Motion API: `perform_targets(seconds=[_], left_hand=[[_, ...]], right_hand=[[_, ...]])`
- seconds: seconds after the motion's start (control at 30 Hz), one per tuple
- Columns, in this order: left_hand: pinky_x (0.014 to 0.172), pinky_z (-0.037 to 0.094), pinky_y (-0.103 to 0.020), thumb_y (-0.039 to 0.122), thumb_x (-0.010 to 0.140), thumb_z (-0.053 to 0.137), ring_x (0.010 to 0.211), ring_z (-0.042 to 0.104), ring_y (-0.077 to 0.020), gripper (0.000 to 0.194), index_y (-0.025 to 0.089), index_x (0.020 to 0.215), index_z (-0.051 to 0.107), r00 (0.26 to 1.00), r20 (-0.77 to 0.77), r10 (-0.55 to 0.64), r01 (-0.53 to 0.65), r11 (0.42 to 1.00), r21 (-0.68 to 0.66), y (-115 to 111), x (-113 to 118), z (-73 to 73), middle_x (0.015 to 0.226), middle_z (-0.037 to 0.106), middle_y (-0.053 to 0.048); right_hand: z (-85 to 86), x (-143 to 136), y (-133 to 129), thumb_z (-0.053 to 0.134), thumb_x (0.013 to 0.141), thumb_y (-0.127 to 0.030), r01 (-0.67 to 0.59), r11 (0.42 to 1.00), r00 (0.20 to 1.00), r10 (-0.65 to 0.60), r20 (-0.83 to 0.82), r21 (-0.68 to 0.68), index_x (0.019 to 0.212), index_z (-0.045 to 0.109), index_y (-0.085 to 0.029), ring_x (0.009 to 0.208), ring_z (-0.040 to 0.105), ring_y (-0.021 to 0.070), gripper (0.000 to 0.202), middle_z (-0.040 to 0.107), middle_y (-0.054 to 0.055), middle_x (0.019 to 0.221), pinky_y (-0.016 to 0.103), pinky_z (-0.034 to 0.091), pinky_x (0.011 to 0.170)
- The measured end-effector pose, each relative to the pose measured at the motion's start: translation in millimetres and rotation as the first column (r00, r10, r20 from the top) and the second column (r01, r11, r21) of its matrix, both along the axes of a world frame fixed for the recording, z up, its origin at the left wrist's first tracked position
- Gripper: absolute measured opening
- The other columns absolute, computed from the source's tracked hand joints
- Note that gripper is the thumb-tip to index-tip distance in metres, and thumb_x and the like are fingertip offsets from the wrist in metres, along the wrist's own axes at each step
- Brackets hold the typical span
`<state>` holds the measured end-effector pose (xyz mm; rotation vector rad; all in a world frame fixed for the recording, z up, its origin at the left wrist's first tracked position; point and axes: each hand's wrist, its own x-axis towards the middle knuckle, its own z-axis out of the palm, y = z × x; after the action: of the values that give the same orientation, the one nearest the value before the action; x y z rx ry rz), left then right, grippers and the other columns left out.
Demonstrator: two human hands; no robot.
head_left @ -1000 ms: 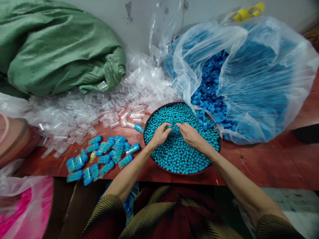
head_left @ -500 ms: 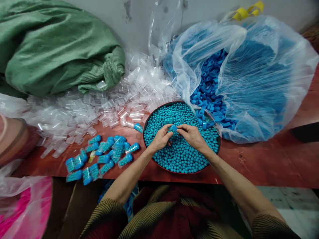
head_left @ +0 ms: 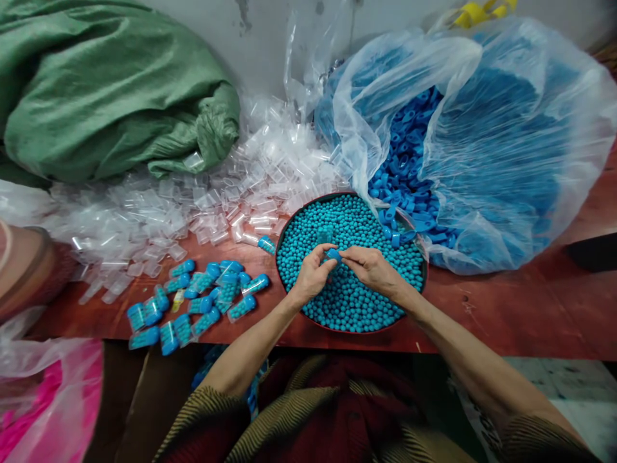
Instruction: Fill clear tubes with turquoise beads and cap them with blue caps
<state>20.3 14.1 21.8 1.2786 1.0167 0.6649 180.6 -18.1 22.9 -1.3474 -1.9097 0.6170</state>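
Left hand [head_left: 309, 276] gripping vial [head_left: 325, 232], long axis pretty much fore-aft, blue cap [head_left: 333, 255] toward wearer; right hand [head_left: 371, 267] pinching cap edge.

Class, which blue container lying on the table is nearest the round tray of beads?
The lone container just left of the round tray; the other blue containers cluster farther away.

glossy plastic tubes [head_left: 270, 183], smooth beads [head_left: 354, 301]

Blue cap [head_left: 333, 255], apart from the bead-filled container [head_left: 324, 233] a second ago, now against its end
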Motion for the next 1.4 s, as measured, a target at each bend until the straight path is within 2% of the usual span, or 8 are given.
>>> perform_targets(seconds=[0.23,0.33,0.47,0.57,0.67,0.83,0.93,1.4], left_hand=[[0.035,0.036,-0.016,0.029,0.077,0.055,0.041,0.046,-0.0037,0.033,0.020,0.109,0.050,1.000,0.014,0.016,-0.016,0.999,-0.037,1.1,-2.1,-2.4,0.078,0.056,0.003],[0.034,0.036,-0.016,0.032,0.075,0.057,0.040,0.051,-0.0053,0.037,0.020,0.108,0.047,0.996,0.020,-0.085,0.087,0.992,-0.091,1.8,-8.3,-3.0,0.076,0.057,0.004],[0.032,0.035,-0.015,0.038,0.073,0.060,0.040,0.053,-0.0059,0.040,0.021,0.105,0.043,0.996,0.050,-0.071,0.075,0.994,-0.084,-1.1,-12.5,-3.5,0.076,0.057,0.005],[0.034,0.037,-0.016,0.040,0.074,0.059,0.042,0.054,-0.0068,0.041,0.022,0.106,0.041,0.996,0.075,-0.053,0.061,0.992,-0.107,-4.7,-10.5,-3.6,0.078,0.056,0.004],[0.036,0.037,-0.017,0.037,0.077,0.057,0.042,0.050,-0.0061,0.042,0.023,0.113,0.039,0.997,0.070,-0.016,0.024,0.993,-0.113,-8.7,-7.1,-2.5,0.074,0.055,0.005],[0.055,0.042,-0.018,0.026,0.081,0.053,0.059,0.050,-0.0077,0.044,0.021,0.123,0.043,0.991,0.116,0.071,-0.068,0.997,-0.025,-15.0,-5.5,-2.7,0.073,0.054,0.003],[0.069,0.045,-0.022,0.025,0.082,0.052,0.072,0.053,-0.0100,0.040,0.018,0.120,0.047,0.989,0.143,0.038,-0.041,0.999,0.013,-16.8,-6.2,-3.7,0.087,0.058,0.000],[0.078,0.043,-0.027,0.021,0.081,0.052,0.076,0.052,-0.0116,0.044,0.017,0.125,0.044,0.995,0.095,0.044,-0.054,0.992,0.115,-19.8,-7.9,3.7,0.090,0.057,-0.002]], right_hand=[[-4.8,4.5,-0.2,0.051,0.085,-0.027,-0.031,0.995,0.985,0.015,-0.170,-0.090,0.101,0.068,-0.022,0.087,0.063,0.0186,0.024,0.069,0.006,0.090,0.035,0.050,0.081],[-8.5,13.7,5.6,0.063,0.076,-0.034,-0.037,0.958,0.935,-0.067,-0.349,-0.284,0.098,0.069,-0.021,0.075,0.063,0.0172,0.027,0.068,0.004,0.087,0.033,0.053,0.070],[-10.9,12.8,11.2,0.071,0.066,-0.037,0.034,0.911,0.847,-0.244,-0.472,-0.410,0.102,0.066,-0.017,0.061,0.059,0.0147,0.041,0.065,0.001,0.075,0.030,0.053,0.057],[-7.7,-2.7,5.3,0.062,0.076,-0.033,0.166,0.942,0.866,-0.281,-0.414,-0.292,0.110,0.062,-0.020,0.077,0.064,0.0178,0.037,0.068,0.004,0.088,0.035,0.055,0.072],[-4.3,-19.9,-6.6,0.050,0.086,-0.029,0.148,0.981,0.962,-0.173,-0.213,-0.126,0.117,0.059,-0.022,0.099,0.062,0.0216,0.033,0.066,0.009,0.108,0.040,0.050,0.089],[-9.4,-31.4,-20.3,0.069,0.072,-0.044,0.017,0.999,0.996,-0.014,0.091,-0.036,0.142,0.026,-0.016,0.119,0.051,0.0328,0.087,0.045,0.020,0.134,0.047,0.051,0.089],[-13.7,-32.9,-22.0,0.071,0.070,-0.044,0.038,0.999,0.980,-0.033,0.195,-0.020,0.143,0.018,-0.015,0.110,0.056,0.0351,0.095,0.047,0.022,0.128,0.049,0.053,0.080],[-15.9,-49.3,-26.2,0.057,0.079,-0.036,0.209,0.967,0.960,-0.230,0.156,0.144,0.141,0.020,-0.012,0.107,0.056,0.0324,0.076,0.050,0.020,0.121,0.048,0.053,0.081]])
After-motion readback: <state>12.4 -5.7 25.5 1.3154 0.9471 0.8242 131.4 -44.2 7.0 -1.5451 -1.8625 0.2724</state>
